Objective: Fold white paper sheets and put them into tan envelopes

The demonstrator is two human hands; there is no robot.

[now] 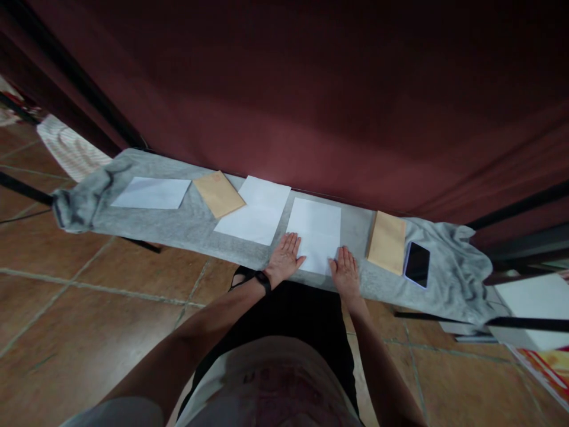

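Observation:
A white sheet of paper (pixel 315 228) lies flat on the grey cloth in front of me. My left hand (pixel 284 259), with a black band at the wrist, rests at its left edge, fingers stretched out. At the near right corner my right hand (pixel 345 273) lies palm down, fingers straight. Neither hand holds anything. Just left is a second white sheet (pixel 258 213), partly under a brown envelope (pixel 219 194). Right of my right hand is a stack of brown envelopes (pixel 386 242).
Another white sheet (pixel 153 193) lies at the left of the long narrow surface, covered with a grey cloth (pixel 164 224) that bunches at both ends. A phone (pixel 417 264) lies on the right. A dark red curtain (pixel 284 107) hangs close behind. Black metal bars (pixel 528 323) flank the surface.

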